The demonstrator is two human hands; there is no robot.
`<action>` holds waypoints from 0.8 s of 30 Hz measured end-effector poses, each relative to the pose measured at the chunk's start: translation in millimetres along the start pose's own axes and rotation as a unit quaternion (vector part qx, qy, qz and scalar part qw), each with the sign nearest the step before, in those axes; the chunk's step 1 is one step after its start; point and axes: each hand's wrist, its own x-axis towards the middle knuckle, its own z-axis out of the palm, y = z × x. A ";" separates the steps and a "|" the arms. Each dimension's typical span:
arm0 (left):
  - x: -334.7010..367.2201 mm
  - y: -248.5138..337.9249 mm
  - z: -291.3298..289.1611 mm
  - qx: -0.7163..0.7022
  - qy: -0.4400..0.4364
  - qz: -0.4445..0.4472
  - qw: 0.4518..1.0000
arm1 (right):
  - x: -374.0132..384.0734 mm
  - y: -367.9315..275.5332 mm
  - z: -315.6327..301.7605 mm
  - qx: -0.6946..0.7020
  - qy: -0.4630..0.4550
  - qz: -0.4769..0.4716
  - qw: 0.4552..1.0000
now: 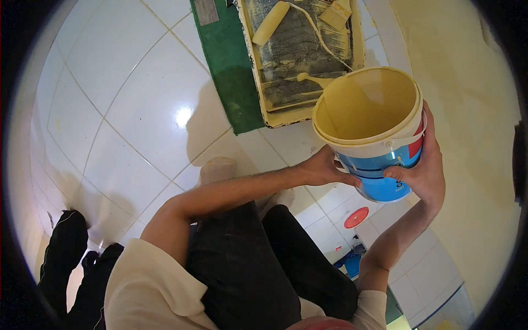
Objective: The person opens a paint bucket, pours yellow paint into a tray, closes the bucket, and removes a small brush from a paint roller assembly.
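Between both hands I hold a blue and white paint bucket (379, 173), tilted toward the paint tray, its inside coated pale yellow. My left hand (325, 169) grips its near left side, thumb across the front. On the right side, my right hand (426, 168) wraps round the wall, with its thumb on the blue label; its other fingers are mostly hidden behind. The bucket's rim overlaps the near right corner of the paint tray (286, 117). Inside that tray lie a yellow paint roller (271, 23) with a thin bent handle and a flat paintbrush (336, 15), among smears of yellow paint.
A green mat (228, 82) lies under the tray's left side on white floor tiles (148, 110). A pale yellow wall (467, 137) rises at the right. Below the bucket is a red round lid (356, 218), near blue items (352, 265). Another person's dark-trousered legs (66, 242) show at lower left.
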 end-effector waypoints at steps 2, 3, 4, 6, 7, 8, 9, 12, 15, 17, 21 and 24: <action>2.7 -0.8 1.9 0.010 0.001 0.002 1.000 | -1.8 4.7 -3.3 -0.007 0.025 -0.034 0.999; 4.8 -0.5 3.4 0.009 -0.009 0.003 1.000 | -3.2 6.2 -5.0 -0.008 0.025 -0.033 0.999; 6.2 -0.1 4.6 0.007 -0.018 0.004 1.000 | -4.6 7.6 -6.4 -0.001 0.026 -0.029 0.999; 6.6 3.7 7.1 0.009 -0.020 -0.010 1.000 | -7.2 9.5 -9.6 0.007 0.027 -0.026 0.999; 6.3 6.0 7.9 0.012 -0.022 -0.024 0.999 | -8.4 10.3 -11.4 0.001 0.027 -0.028 0.999; 6.9 6.3 8.7 0.013 -0.022 -0.024 0.999 | -9.7 11.1 -13.3 -0.004 0.027 -0.030 0.999; 8.7 5.0 10.5 0.013 -0.031 -0.020 0.999 | -12.2 13.1 -15.5 -0.005 0.027 -0.030 0.999; 11.8 2.8 14.4 0.023 -0.042 -0.017 0.999 | -18.3 18.4 -19.1 -0.013 0.032 -0.016 0.999; 12.6 4.8 17.7 0.033 -0.046 -0.026 0.998 | -22.2 20.2 -20.2 0.033 0.031 -0.022 0.999; 13.4 4.7 20.8 0.032 -0.050 -0.034 0.998 | -27.8 22.0 -22.7 0.028 0.036 -0.003 0.999; 14.2 3.4 26.3 0.013 -0.064 -0.036 0.997 | -36.9 26.3 -24.7 0.031 0.041 0.005 0.999; 19.0 0.9 33.3 0.009 -0.076 -0.023 0.997 | -44.0 28.2 -30.2 0.042 0.045 0.010 0.998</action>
